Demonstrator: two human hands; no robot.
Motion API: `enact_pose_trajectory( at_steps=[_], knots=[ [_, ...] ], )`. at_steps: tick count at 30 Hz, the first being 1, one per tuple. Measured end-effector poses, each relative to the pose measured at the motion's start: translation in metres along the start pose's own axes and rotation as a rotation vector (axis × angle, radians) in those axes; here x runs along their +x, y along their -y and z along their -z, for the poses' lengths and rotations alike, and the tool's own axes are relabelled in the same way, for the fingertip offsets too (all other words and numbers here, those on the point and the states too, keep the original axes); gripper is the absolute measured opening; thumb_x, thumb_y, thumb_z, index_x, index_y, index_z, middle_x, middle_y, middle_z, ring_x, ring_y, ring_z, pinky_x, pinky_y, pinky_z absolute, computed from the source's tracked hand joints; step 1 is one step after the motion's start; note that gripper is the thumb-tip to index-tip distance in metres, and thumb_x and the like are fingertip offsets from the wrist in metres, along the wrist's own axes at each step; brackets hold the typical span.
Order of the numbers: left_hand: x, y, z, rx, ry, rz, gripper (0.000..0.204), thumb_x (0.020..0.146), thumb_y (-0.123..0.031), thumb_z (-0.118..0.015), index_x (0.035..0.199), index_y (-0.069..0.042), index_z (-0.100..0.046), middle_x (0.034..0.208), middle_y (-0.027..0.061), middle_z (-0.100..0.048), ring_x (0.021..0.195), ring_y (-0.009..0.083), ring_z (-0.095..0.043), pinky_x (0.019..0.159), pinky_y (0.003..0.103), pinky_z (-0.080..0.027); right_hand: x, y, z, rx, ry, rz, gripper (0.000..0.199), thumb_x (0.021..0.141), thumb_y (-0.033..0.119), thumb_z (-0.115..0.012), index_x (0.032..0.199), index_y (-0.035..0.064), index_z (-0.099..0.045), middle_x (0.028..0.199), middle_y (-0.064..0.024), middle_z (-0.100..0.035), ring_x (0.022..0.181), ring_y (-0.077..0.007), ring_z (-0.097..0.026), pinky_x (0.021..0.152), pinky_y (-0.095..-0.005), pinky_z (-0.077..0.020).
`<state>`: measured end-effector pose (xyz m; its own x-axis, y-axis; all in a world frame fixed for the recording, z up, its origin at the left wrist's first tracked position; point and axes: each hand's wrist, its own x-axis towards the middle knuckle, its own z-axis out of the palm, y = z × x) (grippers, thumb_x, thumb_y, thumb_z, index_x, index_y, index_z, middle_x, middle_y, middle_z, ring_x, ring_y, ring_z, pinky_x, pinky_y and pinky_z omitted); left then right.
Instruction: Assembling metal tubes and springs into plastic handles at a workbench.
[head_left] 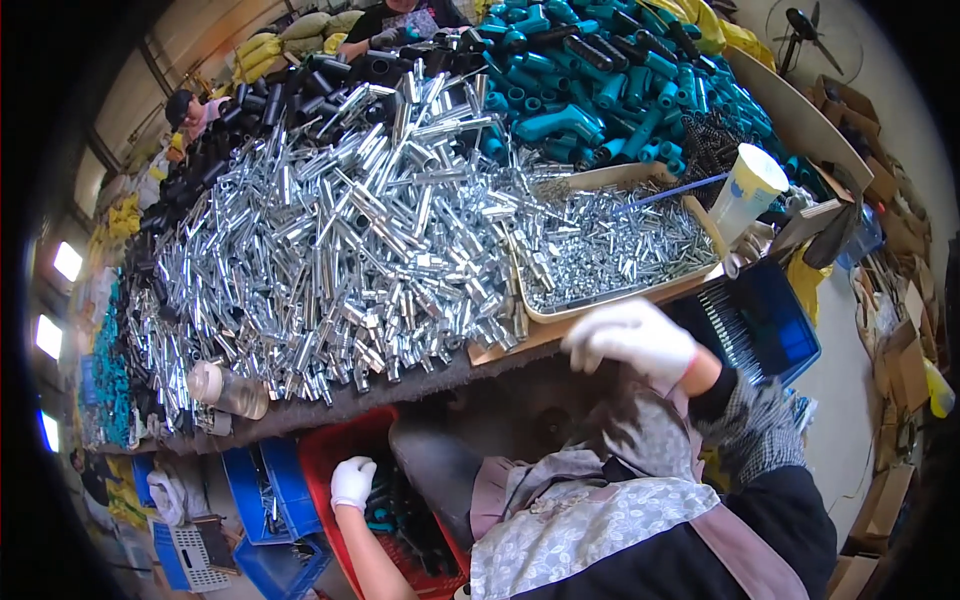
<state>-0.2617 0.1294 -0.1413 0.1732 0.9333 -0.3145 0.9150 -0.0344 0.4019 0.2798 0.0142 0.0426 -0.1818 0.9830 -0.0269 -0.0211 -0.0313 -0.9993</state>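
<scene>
In a white glove, my left hand is over the left rim of a red basket, its fingers curled together. Whatever they hold, if anything, is hidden. Teal and black parts lie inside that basket. My right hand, also white-gloved, hovers at the near edge of a shallow tray. Its bent fingers are apart and a little blurred, with nothing visible in them. Small silvery metal parts fill the tray. To its left a large heap of shiny metal tubes and fittings covers the bench.
Teal tool housings pile up behind the tray. A paper cup stands at its right corner, a blue bin below. A clear bottle lies at the bench's front edge. Blue bins stand lower left. Another person sits across.
</scene>
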Motion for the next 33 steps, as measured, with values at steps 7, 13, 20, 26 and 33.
enact_pose_trajectory(
  at_steps=[7, 13, 20, 26, 33],
  knots=[
    [-0.058, -0.225, 0.089, -0.063, -0.123, -0.742, 0.022, 0.086, -0.019, -0.068, 0.102, -0.005, -0.073, 0.097, 0.0144, -0.07, 0.092, 0.0333, -0.067, 0.083, 0.041, -0.053, 0.113, 0.043, 0.077, -0.846, -0.264, 0.482, 0.017, 0.091, 0.015, -0.064, 0.099, 0.0042, -0.074, 0.091, -0.0128, -0.073, 0.082, -0.0238, -0.071, 0.076, -0.0319, -0.0544],
    [-0.053, -0.293, 0.103, 0.164, 0.057, -0.971, 0.031, 0.088, -0.027, -0.069, 0.112, -0.008, -0.069, 0.104, 0.0109, -0.07, 0.097, 0.0309, -0.066, 0.086, 0.039, -0.053, 0.168, 0.044, 0.126, -1.277, -0.479, 0.528, 0.019, 0.088, 0.022, -0.059, 0.089, 0.0123, -0.075, 0.091, -0.0111, -0.07, 0.089, -0.0326, -0.068, 0.08, -0.0421, -0.0538],
    [-0.02, -0.328, 0.168, -0.236, 0.391, -1.013, 0.03, 0.089, -0.015, -0.068, 0.116, -0.001, -0.069, 0.106, 0.0124, -0.07, 0.097, 0.0261, -0.068, 0.088, 0.034, -0.052, 0.224, 0.029, 0.177, -1.432, -0.316, 0.12, 0.022, 0.081, 0.021, -0.062, 0.094, 0.0157, -0.079, 0.093, -0.0119, -0.074, 0.089, -0.0325, -0.07, 0.08, -0.0426, -0.0551],
    [0.012, -0.323, 0.179, -0.325, 0.17, -0.836, 0.027, 0.089, -0.011, -0.067, 0.113, 0.0, -0.071, 0.104, 0.0128, -0.073, 0.096, 0.0208, -0.07, 0.087, 0.033, -0.054, 0.255, 0.031, 0.139, -1.766, -0.126, -0.101, 0.017, 0.077, 0.012, -0.068, 0.093, 0.0122, -0.075, 0.093, -0.0112, -0.073, 0.088, -0.0313, -0.071, 0.075, -0.0403, -0.0577],
    [0.084, -0.342, 0.184, -0.151, -0.383, -0.703, 0.034, 0.09, -0.026, -0.063, 0.113, -0.002, -0.072, 0.112, 0.0166, -0.072, 0.104, 0.0301, -0.069, 0.093, 0.036, -0.052, 0.273, 0.026, 0.169, -1.797, -0.094, -0.274, 0.024, 0.082, 0.022, -0.069, 0.1, 0.0103, -0.078, 0.105, -0.015, -0.074, 0.093, -0.0317, -0.072, 0.08, -0.0394, -0.0579]
  ],
)
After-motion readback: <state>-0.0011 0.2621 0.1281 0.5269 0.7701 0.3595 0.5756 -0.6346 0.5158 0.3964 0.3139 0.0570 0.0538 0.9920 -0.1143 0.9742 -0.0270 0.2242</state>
